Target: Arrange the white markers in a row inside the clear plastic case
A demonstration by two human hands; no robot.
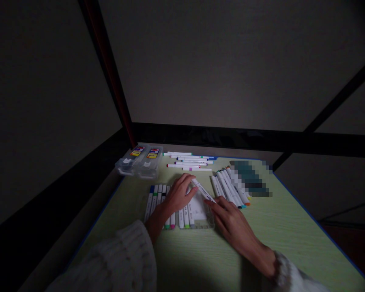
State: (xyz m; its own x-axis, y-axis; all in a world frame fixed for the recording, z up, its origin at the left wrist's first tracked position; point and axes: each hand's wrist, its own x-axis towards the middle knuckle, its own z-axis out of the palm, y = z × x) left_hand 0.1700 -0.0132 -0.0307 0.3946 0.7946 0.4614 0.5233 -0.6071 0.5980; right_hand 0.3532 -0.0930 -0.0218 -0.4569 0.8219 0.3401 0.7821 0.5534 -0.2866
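A white marker (204,192) is held slantwise between my two hands. My left hand (180,192) pinches its far end, while my right hand (229,217) grips the near end. Beneath them lies a clear plastic case (204,224) with several white markers (186,215) side by side in its left part and a pale bare area on its right. More markers (153,198) with blue, green and black ends stand in a row left of my left hand, partly covered by it. Just beyond my right hand lies a group of several white markers (228,187).
Two clear plastic cases (147,168) with colourful labels lie at the table's far left. Several thin markers (191,161) are spread along the back. A pixelated dark flat object (251,178) is at the right. The pale green table (280,235) has a blue edge; walls stand behind.
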